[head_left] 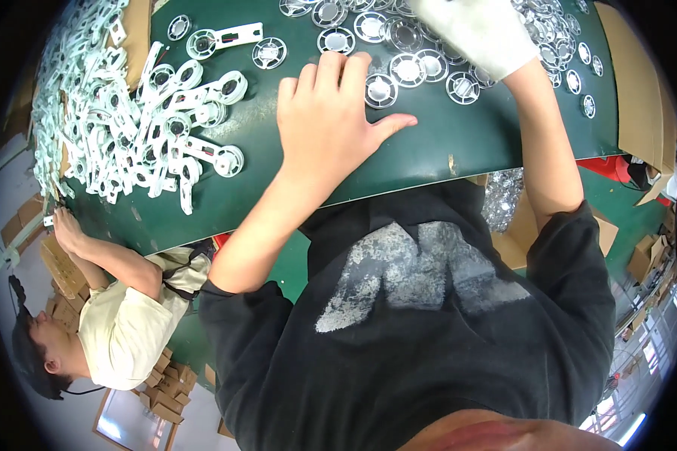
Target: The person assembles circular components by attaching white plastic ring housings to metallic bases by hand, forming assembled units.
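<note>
My bare left hand lies flat on the dark green table, fingers apart, holding nothing. Its fingertips touch the near edge of a spread of round silvery discs. My right hand, in a white glove, rests on the same discs at the top of the view. Its fingers are cut off by the picture's edge, so I cannot tell what it holds. One disc lies just right of my left index finger.
A heap of white plastic arms with ring ends covers the table's left side. A co-worker in a cream shirt has a hand at the table's left edge. Cardboard boxes stand right; a box of silvery parts sits below the table.
</note>
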A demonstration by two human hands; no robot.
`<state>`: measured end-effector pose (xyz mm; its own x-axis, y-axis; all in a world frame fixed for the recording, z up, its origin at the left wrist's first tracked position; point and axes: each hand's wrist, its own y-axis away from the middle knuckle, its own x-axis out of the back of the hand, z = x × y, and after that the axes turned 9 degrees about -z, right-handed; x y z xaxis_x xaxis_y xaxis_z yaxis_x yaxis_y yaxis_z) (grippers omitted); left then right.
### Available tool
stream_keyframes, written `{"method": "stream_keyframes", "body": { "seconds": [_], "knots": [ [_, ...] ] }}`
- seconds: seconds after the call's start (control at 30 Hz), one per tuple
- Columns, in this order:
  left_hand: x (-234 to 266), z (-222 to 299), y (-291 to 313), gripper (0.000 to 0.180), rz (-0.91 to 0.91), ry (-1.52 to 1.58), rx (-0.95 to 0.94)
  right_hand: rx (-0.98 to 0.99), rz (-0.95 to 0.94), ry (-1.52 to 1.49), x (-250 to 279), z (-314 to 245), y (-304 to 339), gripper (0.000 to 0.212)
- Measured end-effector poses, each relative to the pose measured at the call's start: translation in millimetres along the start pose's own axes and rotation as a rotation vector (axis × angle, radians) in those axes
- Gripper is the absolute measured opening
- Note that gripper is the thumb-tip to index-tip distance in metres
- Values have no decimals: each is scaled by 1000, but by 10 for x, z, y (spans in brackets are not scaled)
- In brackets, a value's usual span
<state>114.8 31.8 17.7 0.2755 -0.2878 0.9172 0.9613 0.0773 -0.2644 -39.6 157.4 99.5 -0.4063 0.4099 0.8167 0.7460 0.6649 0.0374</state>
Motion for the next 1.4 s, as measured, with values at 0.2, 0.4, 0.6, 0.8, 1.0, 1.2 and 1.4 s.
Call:
{"method": "stream_keyframes", "body": {
  "seconds": [0.2, 0.4, 0.6, 0.8, 1.0, 1.2, 1.4],
  "knots": [
    [-50, -135, 0, 51, -23, 207, 6, 143, -101, 288, -138, 308, 111, 30],
    [328, -219, -372, 55, 151, 461, -307, 67, -282, 61, -86, 244, 203, 34],
    [145, -240, -517, 48, 113, 446, -355, 146, -237, 97, -181, 314, 208, 23],
    [82, -241, -495, 40, 103, 691, -311, 223, -121, 127, -228, 288, 220, 22],
    [1, -319, -424, 36, 94, 880, -311, 246, -171, 157, -193, 225, 225, 20],
    [37, -242, -410, 35, 130, 832, -293, 266, -179, 138, -236, 240, 240, 25],
    [46, -265, -375, 34, 134, 1116, -278, 220, -281, 95, -166, 181, 232, 31]
  ]
}}
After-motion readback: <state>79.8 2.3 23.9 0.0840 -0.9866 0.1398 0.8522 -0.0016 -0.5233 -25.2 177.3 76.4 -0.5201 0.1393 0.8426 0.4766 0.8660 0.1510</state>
